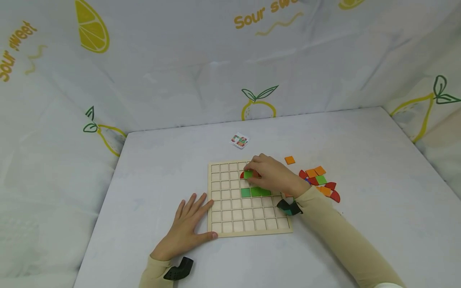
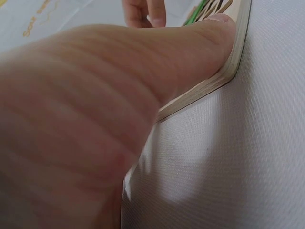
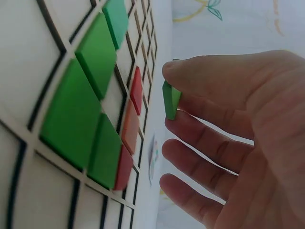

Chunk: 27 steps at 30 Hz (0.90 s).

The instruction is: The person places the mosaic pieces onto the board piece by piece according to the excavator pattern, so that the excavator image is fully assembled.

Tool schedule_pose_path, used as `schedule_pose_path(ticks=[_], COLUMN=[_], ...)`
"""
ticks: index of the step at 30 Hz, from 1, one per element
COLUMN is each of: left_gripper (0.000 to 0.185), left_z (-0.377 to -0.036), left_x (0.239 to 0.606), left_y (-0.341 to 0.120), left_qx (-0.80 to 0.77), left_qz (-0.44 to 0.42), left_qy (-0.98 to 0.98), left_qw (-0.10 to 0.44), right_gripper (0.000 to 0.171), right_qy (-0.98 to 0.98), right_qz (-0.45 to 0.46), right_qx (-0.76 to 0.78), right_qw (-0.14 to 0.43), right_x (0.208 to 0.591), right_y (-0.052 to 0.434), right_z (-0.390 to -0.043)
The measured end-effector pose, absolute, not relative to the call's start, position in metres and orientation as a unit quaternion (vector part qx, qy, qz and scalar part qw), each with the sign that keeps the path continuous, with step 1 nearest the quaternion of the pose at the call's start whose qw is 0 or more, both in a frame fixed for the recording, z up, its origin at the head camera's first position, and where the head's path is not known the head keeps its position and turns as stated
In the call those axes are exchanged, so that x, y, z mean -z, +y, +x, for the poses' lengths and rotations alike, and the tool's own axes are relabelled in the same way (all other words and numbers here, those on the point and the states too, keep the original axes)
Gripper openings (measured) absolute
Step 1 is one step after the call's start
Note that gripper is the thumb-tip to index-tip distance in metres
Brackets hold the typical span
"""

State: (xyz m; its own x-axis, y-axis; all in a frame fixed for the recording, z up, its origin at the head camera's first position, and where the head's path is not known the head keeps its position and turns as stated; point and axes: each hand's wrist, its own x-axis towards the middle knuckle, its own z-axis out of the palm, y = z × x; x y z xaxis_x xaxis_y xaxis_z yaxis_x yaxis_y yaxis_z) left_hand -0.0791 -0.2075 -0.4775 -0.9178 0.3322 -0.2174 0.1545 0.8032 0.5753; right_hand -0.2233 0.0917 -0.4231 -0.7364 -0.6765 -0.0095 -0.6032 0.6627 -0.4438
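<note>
Clock directions are taken in the head view from the centre of the gridded board (image 1: pixel 236 215), which lies flat on the desk (image 1: pixel 151 172). Right hand (image 1: pixel 271 174), toward 1 o'clock: thumb and index finger pinch one green tile (image 3: pixel 171 101), nearly closed on it, while the other fingers are loosely bent and spread. This tile is clear of the surface, toward 12 o'clock. Left hand (image 1: pixel 189 226), at 8 o'clock: fingers spread wide, gripping nothing; the thumb rests on the board's 7 o'clock corner.

Seated on the board, per the right wrist view, are seven pieces: one teal tile (image 3: pixel 117 23), three green tiles (image 3: pixel 69 112), two red pieces (image 3: pixel 137 90) and one orange piece (image 3: pixel 130 126). Some are obscured by the right hand in the head view. One small printed card (image 1: pixel 239 141) lies at 12 o'clock; its pattern is too small to read. One orange tile (image 1: pixel 289 160) lies apart near 1 o'clock. At 3 o'clock, a loose pile (image 1: pixel 321 180) overlaps and is partly hidden by the right arm; an exact count is impossible. The left wrist view is largely blocked by the left hand.
</note>
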Motion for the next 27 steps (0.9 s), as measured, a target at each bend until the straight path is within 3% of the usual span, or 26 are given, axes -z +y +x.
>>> schedule_pose_path(ticks=[6,27], left_gripper=[0.095,0.095], left_z=[-0.079,-0.079], left_x=[0.478,0.477], left_y=[-0.208,-0.208], left_qx=[-0.288,-0.284], left_qz=[0.136,0.129], left_qy=[0.936,0.937], left_qw=[0.149,0.155], right_gripper=[0.025,0.024], right_qy=[0.9,0.905], right_qz=[-0.377,-0.385], right_qx=[0.203,0.165], right_qw=[0.078,0.082], right_x=[0.431,0.439], right_y=[0.085,0.077], right_z=[-0.22,-0.214])
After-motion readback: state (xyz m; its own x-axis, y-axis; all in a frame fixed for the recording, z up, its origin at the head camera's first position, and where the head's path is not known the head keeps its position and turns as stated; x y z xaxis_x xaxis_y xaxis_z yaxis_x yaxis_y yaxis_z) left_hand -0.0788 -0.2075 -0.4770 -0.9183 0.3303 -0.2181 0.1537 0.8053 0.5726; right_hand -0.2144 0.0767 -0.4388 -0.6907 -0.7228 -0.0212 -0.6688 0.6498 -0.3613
